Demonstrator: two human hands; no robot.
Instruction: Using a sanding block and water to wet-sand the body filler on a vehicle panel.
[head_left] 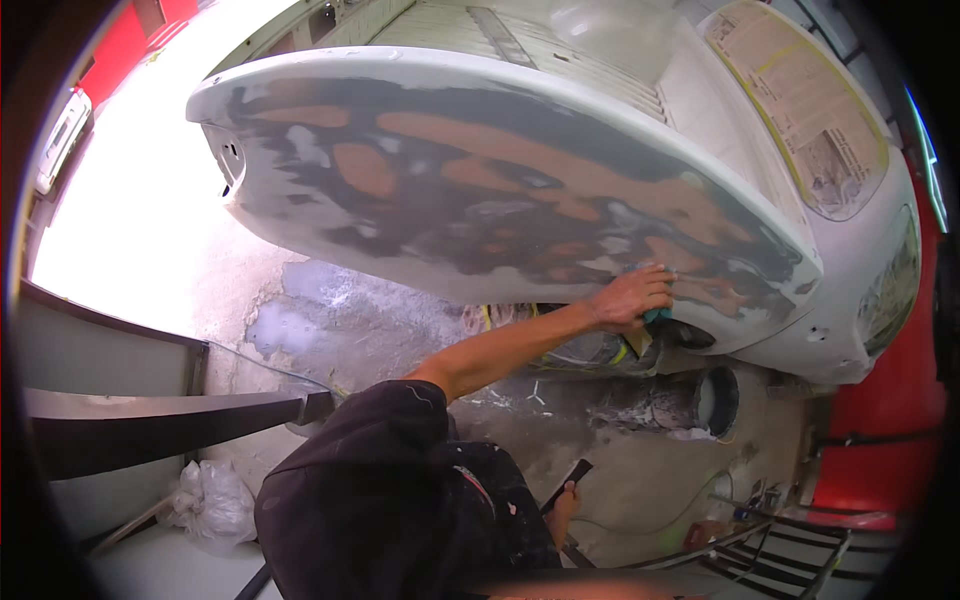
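Head view: of the 2 hands, the left hand (637,297) holds a teal pad (657,314) against the patchy side panel (480,230), close to its bottom edge. The right hand (566,503) grips a dark flat thing (573,477) down low. Pushing too hard in 1 spot could make a dip; the wheel opening's (697,337) edge could snag the pad.
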